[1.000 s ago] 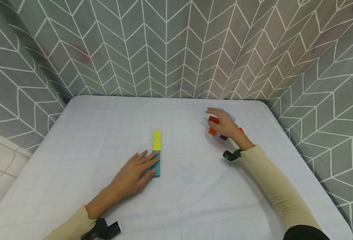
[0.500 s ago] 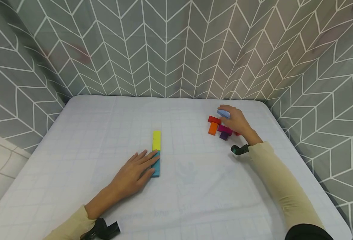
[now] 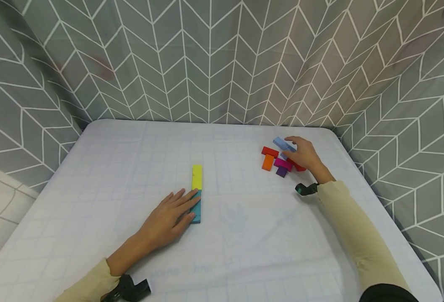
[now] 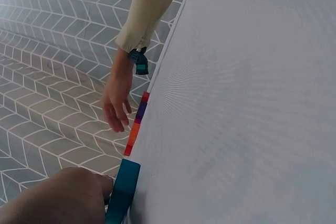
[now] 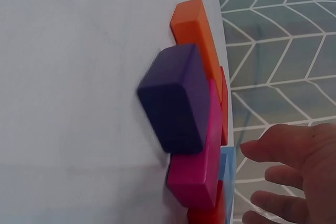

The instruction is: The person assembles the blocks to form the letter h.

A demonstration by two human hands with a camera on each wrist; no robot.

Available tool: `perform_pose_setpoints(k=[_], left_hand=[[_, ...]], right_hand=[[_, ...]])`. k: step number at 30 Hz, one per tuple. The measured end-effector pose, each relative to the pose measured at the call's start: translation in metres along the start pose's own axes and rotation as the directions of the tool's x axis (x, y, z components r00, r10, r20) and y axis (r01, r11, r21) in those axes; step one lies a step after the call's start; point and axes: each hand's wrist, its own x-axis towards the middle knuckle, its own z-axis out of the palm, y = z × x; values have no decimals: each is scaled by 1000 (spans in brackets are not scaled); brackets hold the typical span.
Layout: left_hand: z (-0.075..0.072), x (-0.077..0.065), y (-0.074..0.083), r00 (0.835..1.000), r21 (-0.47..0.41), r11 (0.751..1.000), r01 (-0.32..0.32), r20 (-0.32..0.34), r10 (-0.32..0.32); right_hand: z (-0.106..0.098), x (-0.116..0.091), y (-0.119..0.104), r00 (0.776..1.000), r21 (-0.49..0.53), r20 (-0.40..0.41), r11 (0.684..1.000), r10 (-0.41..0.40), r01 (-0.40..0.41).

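My left hand lies with its fingers straight across a teal block. A yellow block continues end to end from the teal one's far end. Over the right side of a small cluster hovers my right hand, fingers spread and loosely bent. Beneath and beside its fingertips is light blue wood, partly covered by the hand. Right there too are a red block, an orange block, a magenta block, a purple block and another red block. The right wrist view shows a gap between the thumb and the blocks.
A white sheet covers the table. Patterned grey curtains stand at its back and right edges. Black wrist cameras, one of them by the left sleeve, sit close over the sheet.
My right hand has shifted right across the cluster, uncovering the red, orange, magenta and purple blocks and more of the light blue. My left hand stays on the teal block.
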Motion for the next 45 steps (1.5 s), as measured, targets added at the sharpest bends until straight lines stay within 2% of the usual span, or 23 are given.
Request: perform_pose_setpoints(k=[12, 23, 28, 35, 45], left_hand=[[-1, 0, 0, 1000, 5, 1000, 4, 6, -4], [1, 2, -2, 1000, 18, 1000, -1, -8, 1], [-1, 7, -3, 1000, 48, 999, 9, 8, -10], [-2, 20, -10, 999, 36, 999, 32, 8, -32], [1, 29, -16, 1000, 25, 999, 22, 4, -22]], right_hand=[[0, -3, 7, 993, -9, 58, 995, 103, -103], [7, -7, 16, 994, -19, 36, 995, 99, -98], [8, -7, 17, 994, -20, 27, 994, 104, -104], [11, -7, 18, 991, -25, 21, 991, 131, -131], [12, -5, 18, 992, -30, 5, 991, 130, -129]])
